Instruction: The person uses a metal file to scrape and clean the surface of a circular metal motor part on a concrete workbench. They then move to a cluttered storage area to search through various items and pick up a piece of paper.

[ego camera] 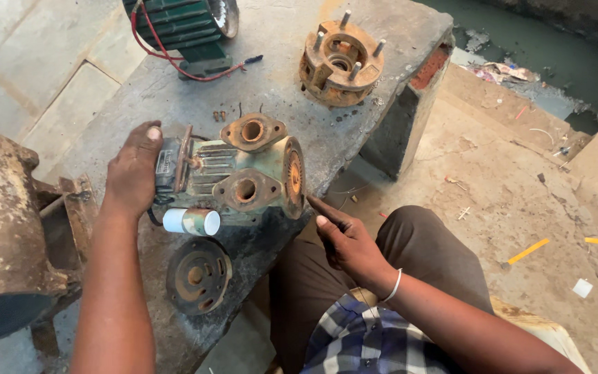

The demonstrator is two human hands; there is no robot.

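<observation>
A pale green, rusty pump body (237, 173) with two round flanged ports lies on a concrete slab (285, 76). My left hand (131, 173) rests on its left end, fingers curled over the housing. A white cylinder (192, 221) sticks out below that hand. My right hand (344, 239) hovers just right of the pump's round rusty face, fingers extended and touching or nearly touching its lower edge, holding nothing. A rusty round cover plate (198, 275) lies flat in front of the pump.
A rusty hub with studs (340, 62) sits at the slab's far right. A green motor with a red wire (181, 28) stands at the far edge. A large rusty machine (8, 228) is at left. Debris litters the dirt floor (534, 201) at right.
</observation>
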